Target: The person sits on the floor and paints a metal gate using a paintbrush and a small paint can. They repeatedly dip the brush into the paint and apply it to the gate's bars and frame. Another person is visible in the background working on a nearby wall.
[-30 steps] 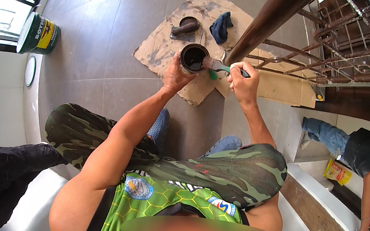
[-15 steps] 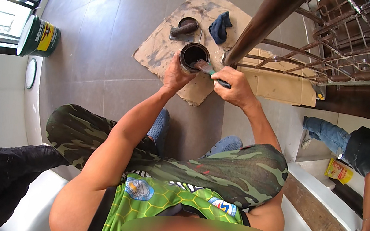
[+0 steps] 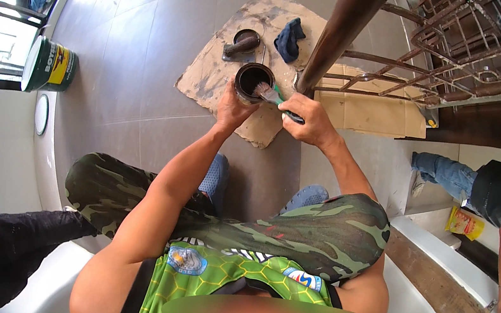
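Note:
My left hand (image 3: 232, 110) is closed round the near left side of an open can of dark paint (image 3: 249, 68), tilted a little. In my right hand (image 3: 311, 120) is a paintbrush (image 3: 272, 95) with a green and black handle, its bristles over the can's near right rim. How far the bristles reach into the paint I cannot tell. Beyond the can a paint roller (image 3: 242, 44) with a dark sleeve lies by a small dark round container. Next to it is a crumpled dark blue cloth (image 3: 289, 39). All these are over a stained cardboard sheet (image 3: 210, 80).
A brown post (image 3: 342, 38) and a wire rack (image 3: 454, 54) rise close to my right hand. Another cardboard piece (image 3: 369, 112) lies below the rack. A green bucket (image 3: 50, 66) stands at the left. At the right another person (image 3: 494, 197) leans near a yellow packet (image 3: 464, 224).
My hands, the can and the brush have shifted slightly left in view. The brush has tilted more and its bristles show more clearly at the rim. The whole view has shifted a little.

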`<state>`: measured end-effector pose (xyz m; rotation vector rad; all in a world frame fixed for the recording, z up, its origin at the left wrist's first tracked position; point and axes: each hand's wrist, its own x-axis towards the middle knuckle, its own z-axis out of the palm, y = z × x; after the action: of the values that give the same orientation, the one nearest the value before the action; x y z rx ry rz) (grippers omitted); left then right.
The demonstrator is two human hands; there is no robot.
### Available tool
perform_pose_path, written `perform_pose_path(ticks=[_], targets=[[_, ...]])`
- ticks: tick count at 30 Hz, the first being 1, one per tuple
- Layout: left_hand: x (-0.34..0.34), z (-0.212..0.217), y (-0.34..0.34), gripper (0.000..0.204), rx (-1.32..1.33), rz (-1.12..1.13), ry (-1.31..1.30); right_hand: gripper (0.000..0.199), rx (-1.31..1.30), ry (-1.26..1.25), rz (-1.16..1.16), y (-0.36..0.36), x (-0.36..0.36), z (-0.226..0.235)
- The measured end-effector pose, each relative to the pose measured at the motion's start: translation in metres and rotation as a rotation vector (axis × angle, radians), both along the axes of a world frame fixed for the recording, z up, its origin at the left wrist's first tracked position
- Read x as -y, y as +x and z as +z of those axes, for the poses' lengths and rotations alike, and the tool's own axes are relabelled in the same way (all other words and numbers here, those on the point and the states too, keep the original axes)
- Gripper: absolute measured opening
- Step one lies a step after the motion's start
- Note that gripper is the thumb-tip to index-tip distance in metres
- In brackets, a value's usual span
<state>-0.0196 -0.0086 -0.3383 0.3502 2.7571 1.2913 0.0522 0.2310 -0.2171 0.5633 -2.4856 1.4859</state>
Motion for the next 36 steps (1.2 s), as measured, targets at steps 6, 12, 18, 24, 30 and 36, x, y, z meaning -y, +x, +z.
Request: perform_pose_path(ticks=[6,12,18,24,30,36], targets=[[0.007,-0.012,0.004,0.100,0.010,0.027,0.120,0.024,0.002,0.013,-0.055,0.018,-0.014,0.014],[0.004,-0.017,0.004,0.099,0.019,0.048,0.172,0.021,0.031,-0.106,-0.174,0.026,-0.016,-0.001],[0.002,-0.013,0.005,0.097,0.094,0.027,0.296,0.020,0.163,-0.842,-0.706,0.121,-0.076,-0.016],[-0.005,-0.020,0.005,0.086,0.067,0.120,0.378,0.017,-0.127,-1.334,-1.233,0.142,-0.151,-0.067],[0.000,-0.021,0.006,0.082,0.052,0.268,0.446,0.015,-0.191,-1.330,-1.121,0.121,-0.189,-0.110],[-0.007,-0.004,0.014,0.081,0.055,0.322,0.219,0.012,0.158,-1.262,-1.400,0.121,-0.188,-0.115]])
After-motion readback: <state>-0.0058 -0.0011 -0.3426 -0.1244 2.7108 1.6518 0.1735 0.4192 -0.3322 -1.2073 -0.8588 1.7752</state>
